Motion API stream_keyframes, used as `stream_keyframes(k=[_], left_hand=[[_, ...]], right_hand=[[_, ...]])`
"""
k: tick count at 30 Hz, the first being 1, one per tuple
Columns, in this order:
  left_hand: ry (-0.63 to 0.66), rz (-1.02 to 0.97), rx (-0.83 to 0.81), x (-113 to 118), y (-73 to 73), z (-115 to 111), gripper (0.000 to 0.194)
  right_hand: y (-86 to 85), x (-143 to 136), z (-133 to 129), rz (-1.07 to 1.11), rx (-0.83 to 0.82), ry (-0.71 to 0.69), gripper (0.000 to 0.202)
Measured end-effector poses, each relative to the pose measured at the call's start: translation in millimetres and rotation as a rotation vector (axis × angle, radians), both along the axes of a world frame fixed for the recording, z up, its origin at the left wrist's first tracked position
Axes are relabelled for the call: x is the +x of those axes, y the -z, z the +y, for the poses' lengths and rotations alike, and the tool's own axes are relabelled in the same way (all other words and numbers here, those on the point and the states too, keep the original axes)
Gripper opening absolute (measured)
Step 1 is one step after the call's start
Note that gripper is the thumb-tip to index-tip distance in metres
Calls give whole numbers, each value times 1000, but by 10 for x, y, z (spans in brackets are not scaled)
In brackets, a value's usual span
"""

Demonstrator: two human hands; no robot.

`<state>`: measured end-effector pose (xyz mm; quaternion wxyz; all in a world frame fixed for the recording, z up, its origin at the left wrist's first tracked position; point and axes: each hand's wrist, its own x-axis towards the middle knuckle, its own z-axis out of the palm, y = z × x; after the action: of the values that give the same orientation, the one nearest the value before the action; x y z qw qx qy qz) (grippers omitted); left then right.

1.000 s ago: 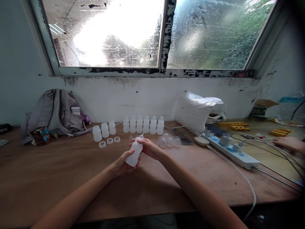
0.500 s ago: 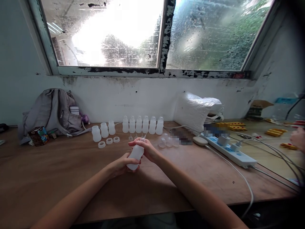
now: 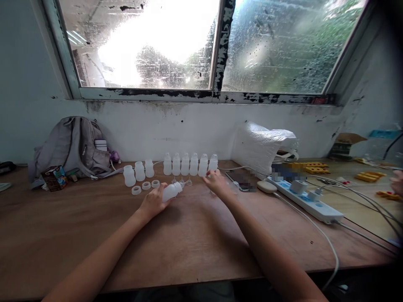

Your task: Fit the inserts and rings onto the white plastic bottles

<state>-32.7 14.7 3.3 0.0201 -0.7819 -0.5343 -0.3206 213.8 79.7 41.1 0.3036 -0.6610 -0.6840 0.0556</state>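
Note:
My left hand (image 3: pixel 153 200) is wrapped round a frosted white baby bottle (image 3: pixel 170 192), tilted with its collared top to the right. Just beyond that top, several clear teats (image 3: pixel 188 182) stand on the table. My right hand (image 3: pixel 217 183) is apart from the bottle, fingers bent and slightly spread, with nothing visible in them. It hovers over the clear caps (image 3: pixel 234 187) and partly hides them. Left of my hands lie three white collar rings (image 3: pixel 136 190), with three open bottles (image 3: pixel 129 176) behind them. A row of several capped bottles (image 3: pixel 185 164) stands near the wall.
A grey backpack (image 3: pixel 71 147) and a small carton (image 3: pixel 54 178) are at the left. To the right are a phone (image 3: pixel 242 182), a silvery bag (image 3: pixel 255 147), a power strip (image 3: pixel 308 203) with cables and yellow parts (image 3: pixel 371 176). Another person's hand (image 3: pixel 397 183) shows at the right edge.
My right hand has left the bottle and moved right to the clear caps. My left hand has shifted left with the bottle, whose top now points right.

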Motion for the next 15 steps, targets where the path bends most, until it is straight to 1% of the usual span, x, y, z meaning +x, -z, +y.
stream_keyframes(k=[1, 2, 3, 4, 6, 9, 11, 13, 15], left_hand=[[-12, 33, 18, -13, 15, 11, 42], [-25, 57, 32, -19, 27, 17, 41], [-33, 77, 46, -20, 34, 19, 40], [-34, 97, 63, -17, 35, 16, 39], [-26, 135, 101, -4, 23, 2, 37], [-25, 154, 121, 16, -10, -27, 35], [-26, 148, 116, 23, -23, -39, 36], [-14, 148, 110, 22, -21, -39, 37], [0, 153, 106, 16, -8, -30, 37]], right_hand=[[-18, 100, 32, -102, -42, 107, 34], [-33, 182, 54, -179, -96, 179, 33], [-45, 243, 69, -233, -153, 219, 33], [-51, 284, 77, -270, -206, 238, 32], [-45, 316, 87, -314, -277, 229, 32], [4, 314, 103, -354, -287, 149, 29], [45, 320, 118, -361, -243, 24, 27], [79, 334, 133, -341, -191, -111, 32], [101, 342, 143, -297, -146, -179, 40]])
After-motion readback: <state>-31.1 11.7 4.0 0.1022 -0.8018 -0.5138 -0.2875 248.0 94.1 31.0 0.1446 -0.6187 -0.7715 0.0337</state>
